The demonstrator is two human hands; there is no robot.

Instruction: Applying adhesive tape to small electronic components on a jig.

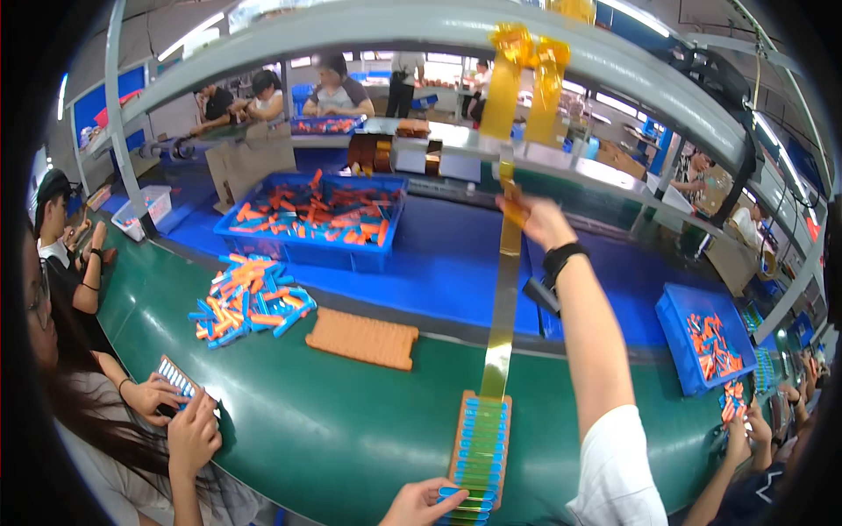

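My left hand [428, 503] grips the lower end of a narrow orange board [458, 430], its thumb on top. Across the board lies a row of several blue strips [491, 447], with see-through yellow tape [503, 307] running over them. From the board the tape stretches away, long and taut-looking, up to my right hand [537, 221], which is closed on it at the end of an outstretched arm. More yellow tape pieces [502, 92] hang from the grey rail just beyond that hand. A stack of orange boards [361, 337] lies left of the tape.
Orange and blue pieces form a loose pile [250, 302] on the green table [351, 421]. Behind it stands a full blue bin [351, 254]; another blue bin [684, 351] is at right. A grey rail [351, 39] crosses overhead. Co-workers' hands [189, 421] work close at left and right.
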